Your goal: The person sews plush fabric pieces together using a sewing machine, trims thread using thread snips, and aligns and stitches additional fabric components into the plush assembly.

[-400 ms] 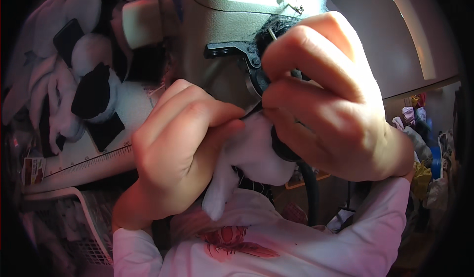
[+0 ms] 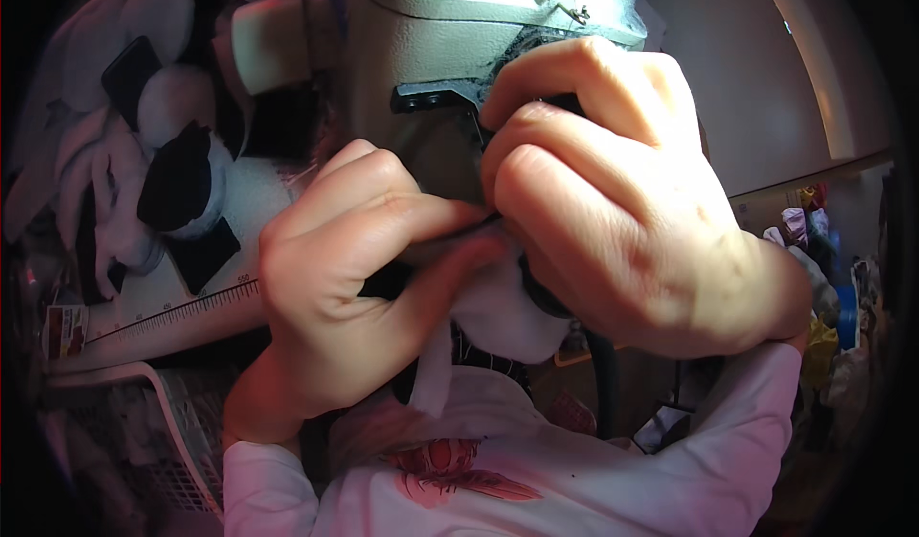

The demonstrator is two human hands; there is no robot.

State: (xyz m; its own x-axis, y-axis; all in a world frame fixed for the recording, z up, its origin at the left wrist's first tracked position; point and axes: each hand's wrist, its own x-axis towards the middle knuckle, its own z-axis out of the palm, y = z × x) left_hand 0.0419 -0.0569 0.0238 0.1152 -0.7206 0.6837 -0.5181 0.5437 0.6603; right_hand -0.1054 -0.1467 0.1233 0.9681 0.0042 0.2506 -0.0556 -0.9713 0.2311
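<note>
A cream sewing machine with a black metal fitting fills the upper middle. My left hand is closed, its thumb and forefinger pinching a dark edge on a soft white fabric piece, which hangs below the machine. My right hand is curled over the needle area, touching the work beside my left fingertips. Its fingertips and whatever they hold are hidden, as is the needle.
Black-and-white soft pieces lie piled on the table at left, behind a printed ruler scale. A white plastic basket stands lower left. Assorted fabrics are heaped at right, below a pale panel.
My right hand's fingers have curled lower and closer together over the fitting, covering more of it. My left fingertips have shifted slightly rightward, and less of the white fabric shows.
</note>
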